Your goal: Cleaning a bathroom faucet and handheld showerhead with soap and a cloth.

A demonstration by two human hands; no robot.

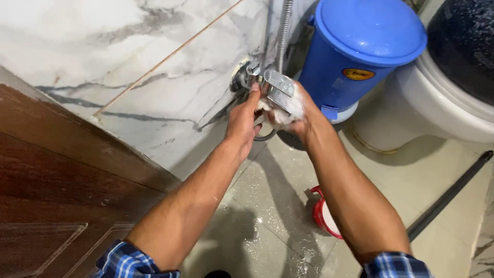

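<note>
Both hands meet at a chrome tap [272,85] set low on a marble wall [128,62], at about 12 o'clock in the view. The left hand [243,119] has its grip narrow, fingertips pressed on the tap body near the wall; whether it closes around anything cannot be told. The right hand [303,116] grips a soapy white wad [283,110], likely a sponge or cloth, against the tap's lever handles. Foam covers the fingers.

This looks like the scrubbing step: the tap is lathered, not rinsed. Going on would call for the left hand bracing the fitting while the right works the wad around the handles and underside.

A ribbed metal hose [284,25] rises from the tap. At 1 o'clock, just beside it, stands a blue lidded bin [355,56]. At 3 o'clock is a white toilet [442,103]. On the wet tiled floor [278,195], at 5 o'clock under the right forearm, sits a red and white bowl [324,216]. A dark pole [447,195] lies at 4 o'clock. A wooden door [51,195] fills 8 o'clock.
</note>
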